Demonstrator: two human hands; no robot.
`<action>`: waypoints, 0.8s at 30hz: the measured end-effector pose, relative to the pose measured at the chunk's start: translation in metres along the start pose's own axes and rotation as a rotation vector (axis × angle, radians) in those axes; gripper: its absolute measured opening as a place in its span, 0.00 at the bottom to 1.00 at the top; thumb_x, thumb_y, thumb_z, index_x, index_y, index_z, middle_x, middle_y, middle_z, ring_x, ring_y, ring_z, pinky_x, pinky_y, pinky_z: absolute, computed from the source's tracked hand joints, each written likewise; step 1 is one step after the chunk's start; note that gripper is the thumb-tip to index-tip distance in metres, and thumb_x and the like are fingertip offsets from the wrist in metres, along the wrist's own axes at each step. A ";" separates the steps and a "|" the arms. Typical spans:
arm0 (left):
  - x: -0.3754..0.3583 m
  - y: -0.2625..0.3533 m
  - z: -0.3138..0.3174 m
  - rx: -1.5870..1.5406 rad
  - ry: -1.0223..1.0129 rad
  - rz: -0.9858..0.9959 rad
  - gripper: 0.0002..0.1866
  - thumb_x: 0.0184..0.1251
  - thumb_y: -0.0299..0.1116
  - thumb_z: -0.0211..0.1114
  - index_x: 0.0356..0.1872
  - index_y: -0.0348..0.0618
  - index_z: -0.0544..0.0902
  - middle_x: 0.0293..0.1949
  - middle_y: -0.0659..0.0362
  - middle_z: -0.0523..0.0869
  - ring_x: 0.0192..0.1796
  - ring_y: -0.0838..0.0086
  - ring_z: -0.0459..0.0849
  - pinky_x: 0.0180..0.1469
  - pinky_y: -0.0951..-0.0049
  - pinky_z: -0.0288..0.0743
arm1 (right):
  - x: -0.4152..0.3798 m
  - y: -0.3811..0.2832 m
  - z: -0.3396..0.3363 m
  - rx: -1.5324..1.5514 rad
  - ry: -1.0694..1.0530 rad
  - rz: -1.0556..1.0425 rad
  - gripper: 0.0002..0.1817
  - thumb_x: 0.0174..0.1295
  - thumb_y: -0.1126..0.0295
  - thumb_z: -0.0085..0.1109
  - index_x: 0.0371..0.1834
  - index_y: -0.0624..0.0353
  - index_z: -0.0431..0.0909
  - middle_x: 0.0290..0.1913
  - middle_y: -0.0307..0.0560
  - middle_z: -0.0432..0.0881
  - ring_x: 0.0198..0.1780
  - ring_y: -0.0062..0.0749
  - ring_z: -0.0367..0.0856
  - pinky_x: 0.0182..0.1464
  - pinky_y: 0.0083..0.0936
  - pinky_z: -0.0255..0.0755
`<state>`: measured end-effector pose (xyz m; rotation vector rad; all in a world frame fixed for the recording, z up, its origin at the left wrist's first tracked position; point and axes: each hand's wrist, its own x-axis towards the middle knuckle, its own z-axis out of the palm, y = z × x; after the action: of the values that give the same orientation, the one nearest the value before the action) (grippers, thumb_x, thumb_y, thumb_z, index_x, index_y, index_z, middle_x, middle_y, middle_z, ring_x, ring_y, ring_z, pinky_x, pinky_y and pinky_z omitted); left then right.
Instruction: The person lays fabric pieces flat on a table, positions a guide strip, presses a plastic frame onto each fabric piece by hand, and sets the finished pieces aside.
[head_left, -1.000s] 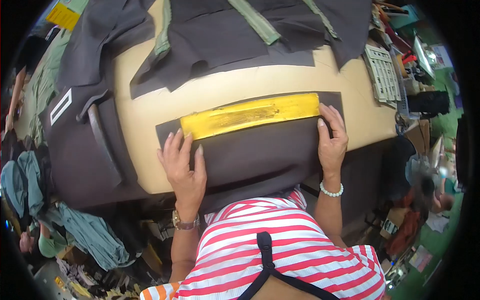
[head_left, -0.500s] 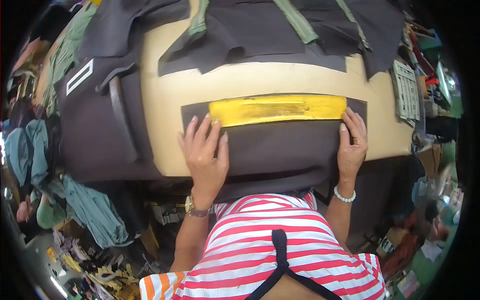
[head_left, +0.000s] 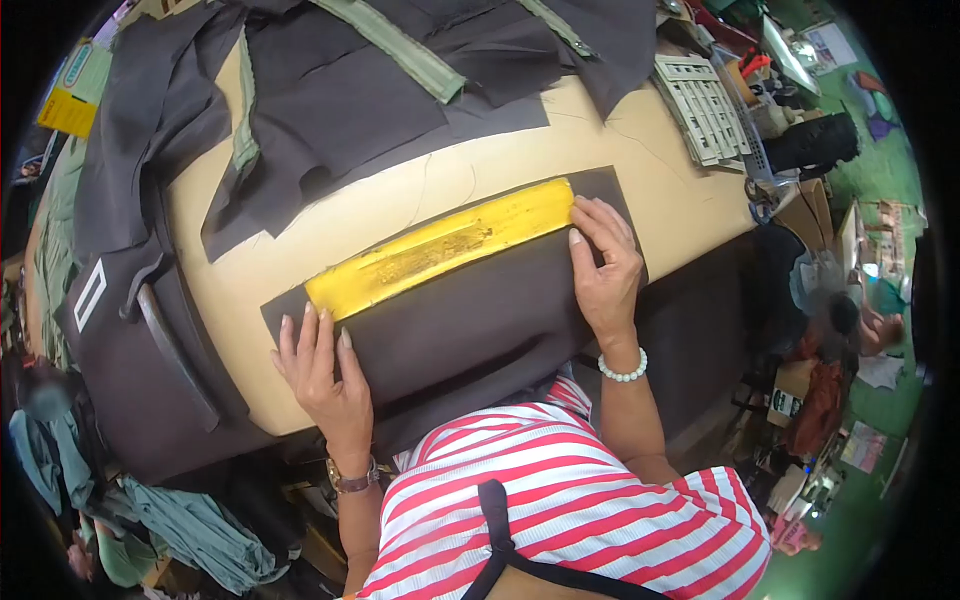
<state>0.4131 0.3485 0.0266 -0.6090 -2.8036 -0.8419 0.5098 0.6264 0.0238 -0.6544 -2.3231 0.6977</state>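
With left grip (head_left: 328, 385) spread at the left end and right grip (head_left: 607, 278) spread, thumb apart, at the right, steady the long, glossy, scuffed yellow strip (head_left: 440, 248) on the dark brown fabric panel (head_left: 460, 325). Press evenly, fabric flat against the smooth tan bench (head_left: 692, 195).

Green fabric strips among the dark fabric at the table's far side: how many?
3, all beyond the yellow strip: left green strip, middle green strip, right green strip. More may be hidden under folds or out of frame.
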 end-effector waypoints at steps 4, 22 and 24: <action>0.000 0.000 0.000 -0.004 -0.006 0.011 0.17 0.64 0.25 0.62 0.55 0.42 0.82 0.60 0.54 0.79 0.69 0.53 0.67 0.72 0.46 0.47 | 0.000 0.001 0.000 -0.012 0.002 -0.001 0.12 0.56 0.77 0.59 0.44 0.66 0.83 0.50 0.51 0.84 0.57 0.48 0.77 0.63 0.39 0.65; -0.001 -0.003 0.001 0.017 0.008 0.024 0.14 0.64 0.27 0.63 0.51 0.44 0.84 0.58 0.55 0.81 0.68 0.55 0.69 0.72 0.47 0.46 | 0.002 0.001 0.000 -0.021 -0.069 -0.003 0.14 0.59 0.80 0.57 0.49 0.68 0.81 0.54 0.53 0.82 0.59 0.45 0.77 0.64 0.35 0.66; 0.000 -0.001 0.000 -0.004 0.006 0.006 0.15 0.63 0.26 0.63 0.51 0.45 0.84 0.57 0.55 0.82 0.67 0.53 0.69 0.71 0.42 0.46 | 0.002 -0.002 0.000 -0.015 -0.070 0.029 0.14 0.60 0.80 0.56 0.49 0.68 0.81 0.54 0.53 0.82 0.59 0.44 0.77 0.64 0.34 0.66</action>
<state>0.4124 0.3476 0.0263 -0.6142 -2.7944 -0.8468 0.5079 0.6258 0.0262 -0.6824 -2.3887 0.7279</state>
